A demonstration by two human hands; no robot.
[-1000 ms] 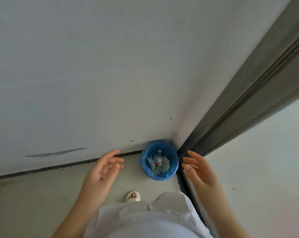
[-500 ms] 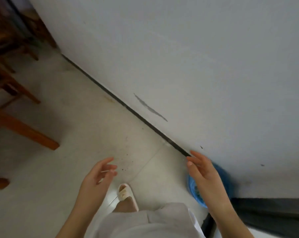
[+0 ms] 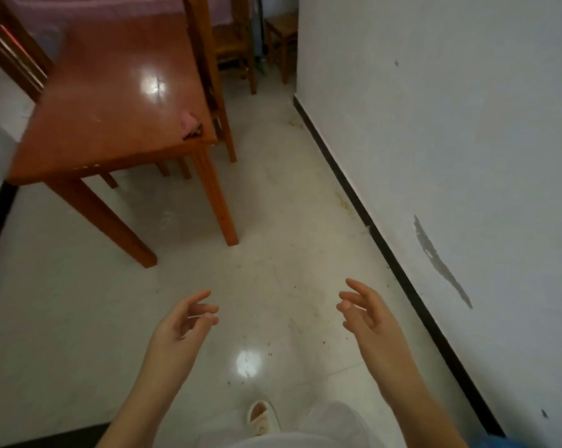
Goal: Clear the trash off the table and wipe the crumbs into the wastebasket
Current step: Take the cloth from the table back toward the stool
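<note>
View swung from wastebasket to table (image 3: 111,101); pink scrap (image 3: 189,121) far beyond both hands' loosely spread, empty fingers (image 3: 205,310).

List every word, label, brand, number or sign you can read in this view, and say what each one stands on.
None: no readable text shows anywhere in the head view.
The wooden table carries only glare and a small pink item near its corner, too blurred to show any print.
The white wall bears scuff marks, not writing.
The left hand and right hand are empty and hold nothing printed.
The slipper shows no logo.
</note>
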